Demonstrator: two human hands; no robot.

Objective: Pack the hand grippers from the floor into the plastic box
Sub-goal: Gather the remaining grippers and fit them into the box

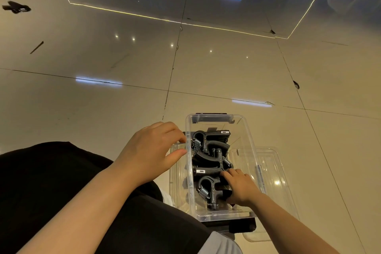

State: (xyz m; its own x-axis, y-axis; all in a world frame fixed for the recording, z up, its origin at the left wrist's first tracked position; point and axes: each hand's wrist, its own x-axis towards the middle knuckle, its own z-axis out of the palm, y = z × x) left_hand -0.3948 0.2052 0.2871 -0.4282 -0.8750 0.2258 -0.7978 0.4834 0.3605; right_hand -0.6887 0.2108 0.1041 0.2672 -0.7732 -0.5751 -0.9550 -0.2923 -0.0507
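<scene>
A clear plastic box (245, 128) stands on the floor in front of me, holding several black hand grippers (208, 150) with metal springs. My left hand (152, 150) rests against the box's left wall, thumb and fingertips touching its rim. My right hand (240, 186) is inside the box, fingers lying flat on the grippers near the front. One more black hand gripper (16, 7) lies on the floor far off at the upper left.
The clear lid (274, 171) lies under and to the right of the box. My dark-clothed knee (51, 171) fills the lower left. A thin dark stick (36, 47) lies on the glossy tiled floor at the left.
</scene>
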